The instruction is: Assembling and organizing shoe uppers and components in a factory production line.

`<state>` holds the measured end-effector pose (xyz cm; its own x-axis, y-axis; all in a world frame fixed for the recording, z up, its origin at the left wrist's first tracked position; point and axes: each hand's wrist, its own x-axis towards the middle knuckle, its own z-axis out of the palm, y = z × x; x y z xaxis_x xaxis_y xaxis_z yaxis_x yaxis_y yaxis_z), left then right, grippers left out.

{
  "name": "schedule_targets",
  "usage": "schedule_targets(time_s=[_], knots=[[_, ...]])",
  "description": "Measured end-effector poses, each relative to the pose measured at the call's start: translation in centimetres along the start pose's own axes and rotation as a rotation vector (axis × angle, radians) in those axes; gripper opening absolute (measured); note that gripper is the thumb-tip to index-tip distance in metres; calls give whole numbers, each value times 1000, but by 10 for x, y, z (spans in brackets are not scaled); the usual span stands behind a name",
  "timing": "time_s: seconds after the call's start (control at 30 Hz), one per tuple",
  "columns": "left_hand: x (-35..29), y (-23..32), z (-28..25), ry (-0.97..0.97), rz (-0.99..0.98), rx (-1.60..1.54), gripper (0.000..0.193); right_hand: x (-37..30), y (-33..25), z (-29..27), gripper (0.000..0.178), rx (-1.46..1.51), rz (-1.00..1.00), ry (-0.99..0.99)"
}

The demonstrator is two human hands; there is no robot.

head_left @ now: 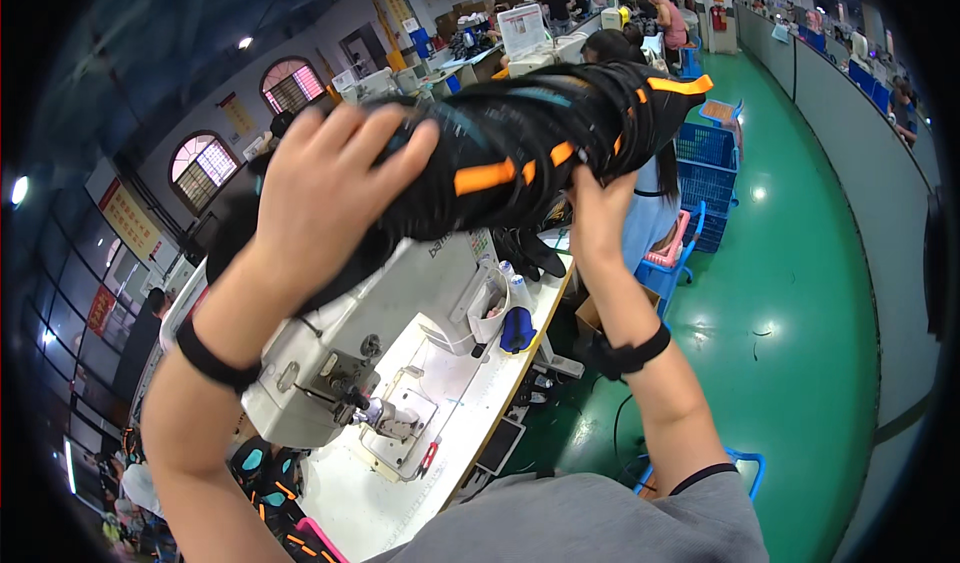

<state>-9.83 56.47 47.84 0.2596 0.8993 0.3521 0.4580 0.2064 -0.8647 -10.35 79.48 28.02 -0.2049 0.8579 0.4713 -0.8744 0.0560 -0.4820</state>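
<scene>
A long bundle of nested black shoe uppers (pixel 520 153), with orange pull tabs and teal patches, is held up above a white sewing machine (pixel 330 363). My left hand (pixel 335 188) lies over the bundle's left part, its fingers curled on the top and slightly blurred. From below, my right hand (pixel 600 213) grips the underside toward the right end, its fingertips partly hidden by the uppers. Under the bundle, the machine's arm and needle area stand over a white worktable (pixel 385 518). Red-handled thread snips (pixel 429 458) rest beside the stitching plate.
A blue container (pixel 517 330) and small bottles (pixel 515 283) stand toward the table's far end. More black uppers (pixel 265 478) lie at lower left. Ahead sits a person in light blue (pixel 648 213), near stacked blue crates (pixel 708 178). Green floor (pixel 800 363) runs along a grey partition (pixel 840 153).
</scene>
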Motion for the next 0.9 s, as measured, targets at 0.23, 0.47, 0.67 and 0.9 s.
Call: schedule_targets(time_s=[0.23, 0.47, 0.67, 0.9], knots=[[87, -52, 144, 100, 327, 146, 41, 66, 88, 5, 46, 238, 318, 199], [125, -64, 312, -27, 492, 19, 32, 99, 227, -4, 32, 229, 712, 546], [147, -61, 439, -121, 552, -119, 33, 129, 347, -29, 26, 234, 941, 776], [181, -55, 537, -291, 597, -198, 35, 161, 446, -44, 38, 360, 1109, 836]])
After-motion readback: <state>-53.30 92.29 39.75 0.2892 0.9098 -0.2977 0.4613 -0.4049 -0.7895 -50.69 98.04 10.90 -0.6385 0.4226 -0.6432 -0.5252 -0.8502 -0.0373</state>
